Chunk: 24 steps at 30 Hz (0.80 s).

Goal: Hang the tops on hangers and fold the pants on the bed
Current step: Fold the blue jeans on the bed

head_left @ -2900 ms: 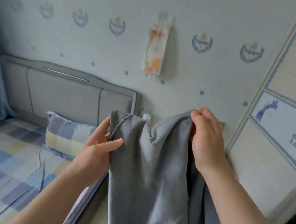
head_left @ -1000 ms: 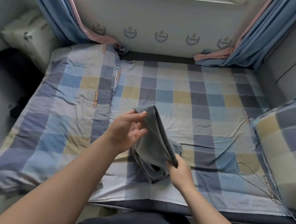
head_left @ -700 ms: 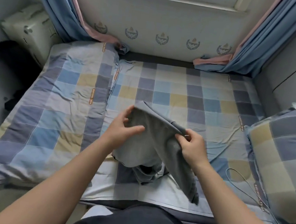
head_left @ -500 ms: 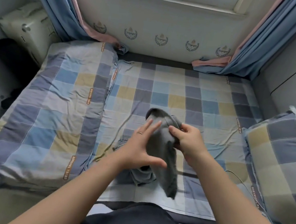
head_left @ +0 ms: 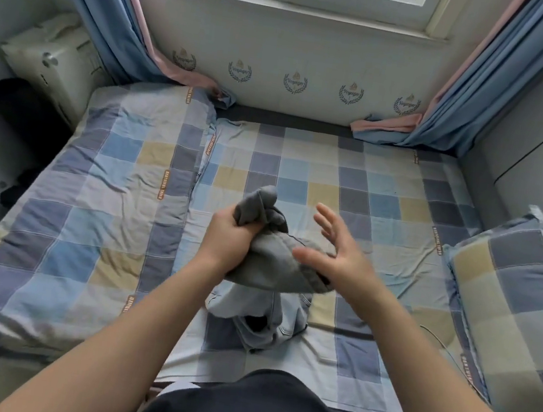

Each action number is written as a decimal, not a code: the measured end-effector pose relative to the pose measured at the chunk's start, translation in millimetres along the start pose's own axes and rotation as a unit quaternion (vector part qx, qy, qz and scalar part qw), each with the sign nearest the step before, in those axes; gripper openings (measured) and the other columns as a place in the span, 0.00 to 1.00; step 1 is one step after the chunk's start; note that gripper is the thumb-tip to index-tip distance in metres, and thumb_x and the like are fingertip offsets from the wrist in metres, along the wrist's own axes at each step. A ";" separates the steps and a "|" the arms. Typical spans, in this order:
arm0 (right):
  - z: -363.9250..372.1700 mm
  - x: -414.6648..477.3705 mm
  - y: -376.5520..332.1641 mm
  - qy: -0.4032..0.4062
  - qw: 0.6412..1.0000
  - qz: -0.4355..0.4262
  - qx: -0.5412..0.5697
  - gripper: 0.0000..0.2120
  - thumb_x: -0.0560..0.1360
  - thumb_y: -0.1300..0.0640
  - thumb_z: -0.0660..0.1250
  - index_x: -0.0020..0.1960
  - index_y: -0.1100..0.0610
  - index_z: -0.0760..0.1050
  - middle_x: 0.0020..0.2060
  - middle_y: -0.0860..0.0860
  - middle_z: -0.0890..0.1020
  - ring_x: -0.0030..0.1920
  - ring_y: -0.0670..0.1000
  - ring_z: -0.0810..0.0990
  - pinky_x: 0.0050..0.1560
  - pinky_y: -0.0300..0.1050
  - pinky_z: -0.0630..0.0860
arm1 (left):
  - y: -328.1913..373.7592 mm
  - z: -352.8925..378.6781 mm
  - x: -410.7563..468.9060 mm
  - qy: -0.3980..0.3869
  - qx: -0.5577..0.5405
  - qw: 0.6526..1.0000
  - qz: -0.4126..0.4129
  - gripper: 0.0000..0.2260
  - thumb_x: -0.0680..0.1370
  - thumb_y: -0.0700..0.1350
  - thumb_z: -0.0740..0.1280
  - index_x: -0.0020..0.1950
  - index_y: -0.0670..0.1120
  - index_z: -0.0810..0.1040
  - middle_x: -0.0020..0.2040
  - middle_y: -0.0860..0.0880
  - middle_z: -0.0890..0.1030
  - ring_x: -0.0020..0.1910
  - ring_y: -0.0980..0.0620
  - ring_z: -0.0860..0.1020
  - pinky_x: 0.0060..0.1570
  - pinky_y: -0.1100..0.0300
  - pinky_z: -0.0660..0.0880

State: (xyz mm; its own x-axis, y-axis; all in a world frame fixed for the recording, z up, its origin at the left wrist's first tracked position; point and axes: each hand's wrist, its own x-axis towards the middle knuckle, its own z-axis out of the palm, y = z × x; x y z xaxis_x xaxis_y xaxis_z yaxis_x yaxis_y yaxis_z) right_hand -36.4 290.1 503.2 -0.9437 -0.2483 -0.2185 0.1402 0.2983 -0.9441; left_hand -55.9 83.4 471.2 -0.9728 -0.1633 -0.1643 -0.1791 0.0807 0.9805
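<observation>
I hold a bunched pair of grey pants (head_left: pixel 266 260) above the middle of the bed (head_left: pixel 368 197). My left hand (head_left: pixel 229 240) grips the pants near their upper end, fingers curled round the cloth. My right hand (head_left: pixel 337 249) is beside the bundle with straight, spread fingers, its palm against the right side of the cloth. Beneath the pants, near the bed's front edge, lies a crumpled pale blue garment (head_left: pixel 258 318). A thin wire hanger (head_left: pixel 445 346) lies on the sheet at the right, only partly visible.
A checked duvet (head_left: pixel 91 202) covers the bed's left half and a checked pillow (head_left: pixel 520 301) lies at the right. Blue curtains (head_left: pixel 92 9) hang at both sides of the window. A white appliance (head_left: pixel 55 56) and dark cloth (head_left: pixel 10 109) sit at the far left.
I turned from the wall to face the bed. The pants went from spread between both hands to bunched in my left hand, and my right hand let go and opened.
</observation>
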 end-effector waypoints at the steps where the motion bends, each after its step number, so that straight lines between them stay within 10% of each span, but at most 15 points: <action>1: 5.9 0.6 4.4 -0.030 1.000 0.002 -0.005 0.48 0.68 0.45 0.80 0.79 0.38 0.55 0.72 0.35 0.64 0.71 0.37 0.66 0.66 0.39 0.67 | 5.7 -0.3 0.1 -0.019 -0.026 0.999 -0.033 0.05 0.77 0.39 0.72 0.46 0.49 0.84 0.41 0.54 0.87 0.42 0.58 0.84 0.41 0.64 0.79; 5: 30.3 12.5 13.7 -0.100 0.993 -0.018 0.061 0.48 0.64 0.56 0.81 0.77 0.45 0.59 0.66 0.45 0.76 0.65 0.43 0.77 0.63 0.44 0.77 | 35.1 1.3 -2.5 -0.111 -0.090 0.985 -0.100 0.03 0.78 0.38 0.71 0.49 0.41 0.84 0.43 0.44 0.87 0.42 0.49 0.86 0.39 0.60 0.81; 13: 24.4 43.8 2.5 0.040 0.994 -0.003 0.103 0.01 0.73 0.58 0.73 0.44 0.52 0.83 0.38 0.48 0.86 0.40 0.45 0.84 0.43 0.42 0.80 | 61.8 -13.9 10.7 -0.145 -0.092 0.985 -0.030 0.15 0.81 0.51 0.67 0.57 0.41 0.81 0.50 0.41 0.84 0.49 0.45 0.83 0.50 0.52 0.80; 17: 4.5 54.2 -22.7 0.073 0.965 0.065 0.243 0.04 0.75 0.63 0.71 0.45 0.59 0.84 0.41 0.58 0.86 0.43 0.57 0.85 0.49 0.52 0.82 | 20.3 -7.9 5.9 -0.165 -0.132 0.976 -0.054 0.29 0.75 0.68 0.55 0.67 0.53 0.77 0.62 0.51 0.83 0.63 0.50 0.79 0.63 0.53 0.73; 24: -32.3 76.7 -70.2 0.077 0.941 0.080 0.318 0.13 0.77 0.57 0.70 0.59 0.61 0.81 0.47 0.58 0.87 0.44 0.56 0.87 0.45 0.50 0.83 | -58.1 21.9 -20.8 -0.235 0.176 0.954 -0.059 0.04 0.76 0.55 0.72 0.49 0.60 0.79 0.43 0.64 0.84 0.44 0.65 0.81 0.41 0.68 0.75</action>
State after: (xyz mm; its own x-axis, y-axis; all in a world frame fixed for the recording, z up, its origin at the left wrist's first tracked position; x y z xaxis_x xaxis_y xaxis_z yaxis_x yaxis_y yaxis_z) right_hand -128.3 279.9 560.6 -0.9203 -0.0958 -0.3792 0.3898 -0.3043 -0.8692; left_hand -28.5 103.7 415.2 -0.8864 0.2613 -0.3821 -0.2488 0.4271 0.8693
